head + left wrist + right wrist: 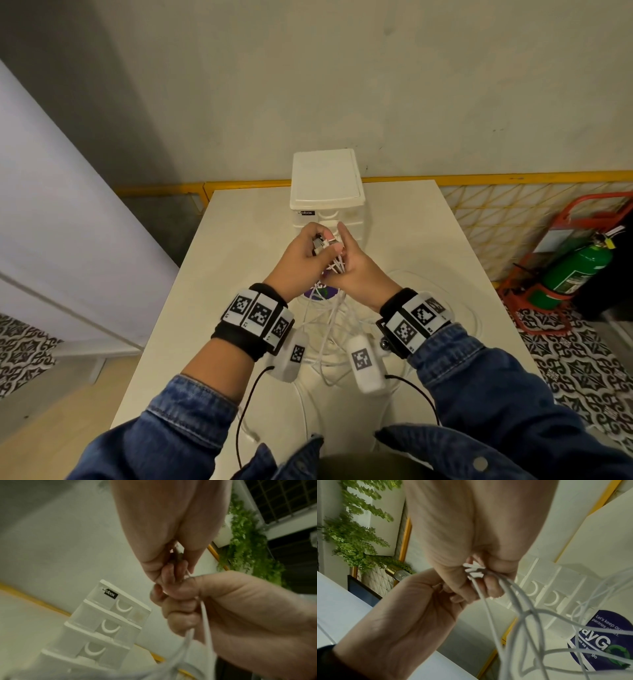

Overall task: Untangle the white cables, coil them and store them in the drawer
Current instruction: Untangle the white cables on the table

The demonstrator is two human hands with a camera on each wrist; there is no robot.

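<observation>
Both hands are raised together over the table, just in front of the white drawer unit (327, 192). My left hand (317, 241) pinches the metal-tipped plug ends of the white cables (330, 318). My right hand (342, 255) grips the same bundle just below, with several white strands fanning out between its fingers (491, 586). The rest of the cables (518, 609) hang down in tangled loops onto the table (239, 240). The left wrist view shows one cable (206, 626) running down past my right hand (181, 601). All the drawers (109, 627) are closed.
A round purple sticker (606, 637) lies on the table under the hanging loops. A green fire extinguisher (579, 274) in a red stand sits on the floor at the right. A yellow mesh rail (513, 205) runs behind the table.
</observation>
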